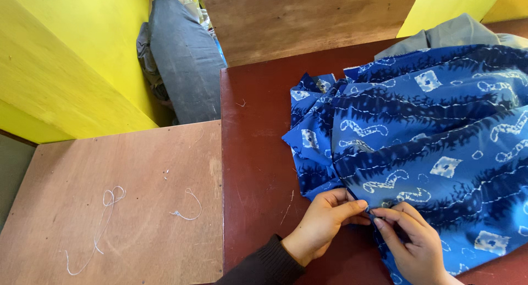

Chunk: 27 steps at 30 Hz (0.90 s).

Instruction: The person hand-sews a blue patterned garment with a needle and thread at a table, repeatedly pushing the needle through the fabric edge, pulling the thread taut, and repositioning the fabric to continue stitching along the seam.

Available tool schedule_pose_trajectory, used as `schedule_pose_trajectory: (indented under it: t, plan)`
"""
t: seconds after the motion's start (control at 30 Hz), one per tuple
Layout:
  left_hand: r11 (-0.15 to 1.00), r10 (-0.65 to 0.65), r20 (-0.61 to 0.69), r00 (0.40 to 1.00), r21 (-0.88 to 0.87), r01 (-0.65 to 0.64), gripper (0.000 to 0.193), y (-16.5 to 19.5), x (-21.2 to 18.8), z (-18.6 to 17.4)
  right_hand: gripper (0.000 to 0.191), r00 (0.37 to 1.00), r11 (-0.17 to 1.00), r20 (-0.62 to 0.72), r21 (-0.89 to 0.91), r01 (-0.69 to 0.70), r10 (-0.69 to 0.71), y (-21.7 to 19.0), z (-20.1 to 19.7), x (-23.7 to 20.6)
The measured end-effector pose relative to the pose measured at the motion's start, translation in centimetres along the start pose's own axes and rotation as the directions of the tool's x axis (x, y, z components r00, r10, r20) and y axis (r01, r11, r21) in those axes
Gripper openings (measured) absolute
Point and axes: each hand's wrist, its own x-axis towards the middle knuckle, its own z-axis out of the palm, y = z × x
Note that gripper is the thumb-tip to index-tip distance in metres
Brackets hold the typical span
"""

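Left hand (pixel 324 219): fingers pinched shut on blue cloth (pixel 429 147) edge.
Right hand (pixel 415 244): pinching the same fold.
Risk: fold could slip (cloth's bulk drags across the worktop (pixel 256 153)).

Left of your hands lies a dark red tabletop (pixel 256 153), and butted against its far-left edge a lower plywood board (pixel 126 208) strewn with loose white threads (pixel 104 219). Beyond that board rise bright yellow walls (pixel 71 59). Ahead of your hands stands a brown wooden panel (pixel 297 18), with a grey bundle (pixel 184 59) wedged beside it. Soft daylight falls evenly.
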Motion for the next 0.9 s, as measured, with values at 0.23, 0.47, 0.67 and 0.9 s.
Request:
schedule_pose_trajectory:
  t: [0.23,0.47,0.67,0.9]
  plan:
    - [1.0,0.01,0.002,1.0,-0.002,-0.01,0.012,0.02,-0.09,0.0,0.021,1.0,1.0,0.004,-0.022,0.012,-0.012,0.01,0.05,0.06]
    - [1.0,0.017,0.005,1.0,0.004,-0.017,0.013,0.16,-0.03,0.14,0.022,1.0,1.0,0.007,-0.027,-0.006,0.006,-0.02,-0.01,0.1]
    - [1.0,0.008,0.013,1.0,0.0,-0.008,0.01,-0.03,-0.11,0.0,0.016,1.0,1.0,-0.007,-0.001,-0.02,0.02,0.02,0.13,0.19]
    - [0.994,0.074,0.03,0.997,0.08,-0.076,0.008,-0.74,0.53,0.4,0.007,0.998,0.992,0.015,0.111,-0.067,0.066,0.67,0.11,0.81]
